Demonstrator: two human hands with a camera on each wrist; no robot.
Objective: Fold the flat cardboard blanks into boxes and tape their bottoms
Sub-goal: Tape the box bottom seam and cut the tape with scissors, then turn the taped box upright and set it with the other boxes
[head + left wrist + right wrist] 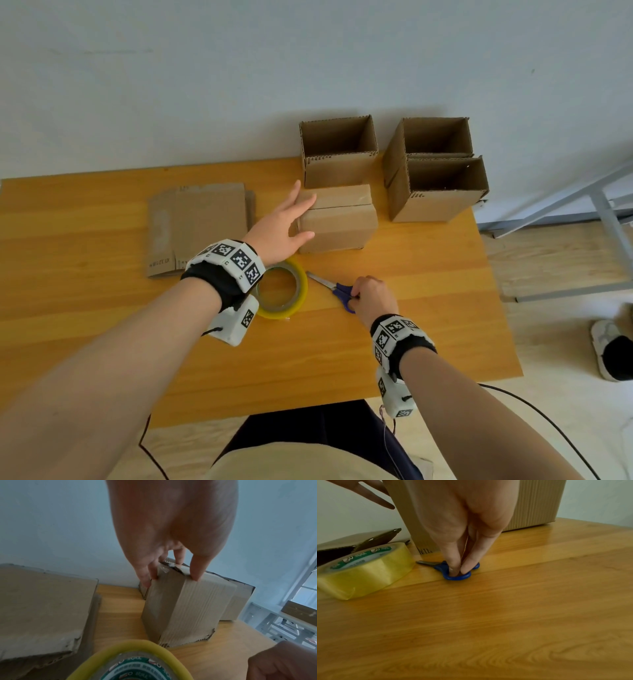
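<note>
The left hand [281, 233] rests flat on the upside-down box [337, 219] (already taped). The right hand [375, 298] pinches the scissors [334, 287]. Next, I think: flip the box.

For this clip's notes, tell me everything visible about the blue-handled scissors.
The scissors are small, with blue plastic loop handles and short grey metal blades. They lie flat and closed on the wooden table, blades pointing toward the yellow tape roll, just in front of the upturned box. The right hand reaches down onto the handles; in the right wrist view, the fingertips sit in one loop. Nothing else touches them, and they are not yet lifted.
</note>
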